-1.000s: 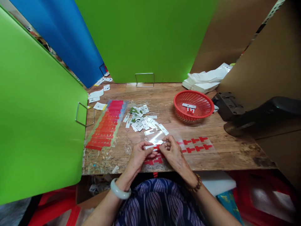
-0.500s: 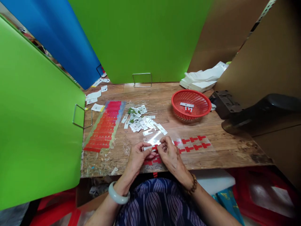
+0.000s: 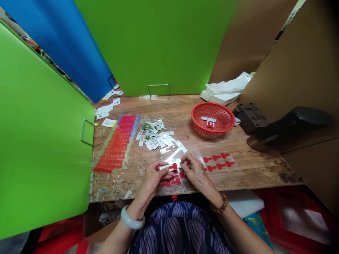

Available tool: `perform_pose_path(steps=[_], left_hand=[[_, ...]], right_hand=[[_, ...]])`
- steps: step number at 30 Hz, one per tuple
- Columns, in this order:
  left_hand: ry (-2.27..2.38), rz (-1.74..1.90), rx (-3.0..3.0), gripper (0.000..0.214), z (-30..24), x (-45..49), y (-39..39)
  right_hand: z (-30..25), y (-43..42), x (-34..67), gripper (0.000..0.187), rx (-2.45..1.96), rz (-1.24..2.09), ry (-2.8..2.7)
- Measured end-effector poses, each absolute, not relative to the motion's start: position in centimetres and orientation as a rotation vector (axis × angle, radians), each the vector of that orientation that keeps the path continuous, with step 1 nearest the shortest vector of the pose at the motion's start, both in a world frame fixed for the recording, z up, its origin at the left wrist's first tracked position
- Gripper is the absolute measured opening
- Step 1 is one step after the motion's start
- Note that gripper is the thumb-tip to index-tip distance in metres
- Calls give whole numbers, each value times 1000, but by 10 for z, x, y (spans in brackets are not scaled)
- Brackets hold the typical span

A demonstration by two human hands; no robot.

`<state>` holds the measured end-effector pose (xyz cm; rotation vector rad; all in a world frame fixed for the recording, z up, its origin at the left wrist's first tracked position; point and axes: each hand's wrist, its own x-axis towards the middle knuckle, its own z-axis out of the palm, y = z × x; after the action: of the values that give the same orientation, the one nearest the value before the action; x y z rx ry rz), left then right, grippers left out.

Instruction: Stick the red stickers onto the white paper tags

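A small flat white piece (image 3: 164, 167) with a red patch at its right end is pinched in my left hand (image 3: 155, 176). My right hand (image 3: 192, 171) is just right of it, apart from the piece, its fingers curled together; whether anything is between them I cannot make out. Below both hands lies a clear sheet (image 3: 189, 157) bearing rows of red T-shaped stickers (image 3: 220, 165), partly hidden by my hands. Just beyond my left hand is a loose heap of white and green flat pieces (image 3: 156, 135).
A red plastic basket (image 3: 212, 131) holds a few pieces. At left lies a sheet of red and pink strips (image 3: 113, 148). White papers (image 3: 224, 92) are stacked at the back right, near a dark metal block (image 3: 251, 118). Green panels (image 3: 156, 42) wall in the table.
My right hand has moved slightly right, away from the white piece. The piece stays in my left hand, its red end now more visible. The view has shifted slightly.
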<state>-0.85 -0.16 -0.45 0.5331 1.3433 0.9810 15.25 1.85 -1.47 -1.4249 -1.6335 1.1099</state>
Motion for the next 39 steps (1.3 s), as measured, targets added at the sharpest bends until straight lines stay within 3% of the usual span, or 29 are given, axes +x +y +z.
perform_pose_path(steps=[6,30,39], left_hand=[[1287,956,537,23,-2,-9,-2],[1267,951,548,27,4,-7,2],[1300,962,628,27,8,-4,-1]], right_hand=[[-9,22,152,31,-1327,1530,-1505],[-19,24,153,32,-998,2011,-1129],[-19,23,150,30,-1011,1965,-1117]])
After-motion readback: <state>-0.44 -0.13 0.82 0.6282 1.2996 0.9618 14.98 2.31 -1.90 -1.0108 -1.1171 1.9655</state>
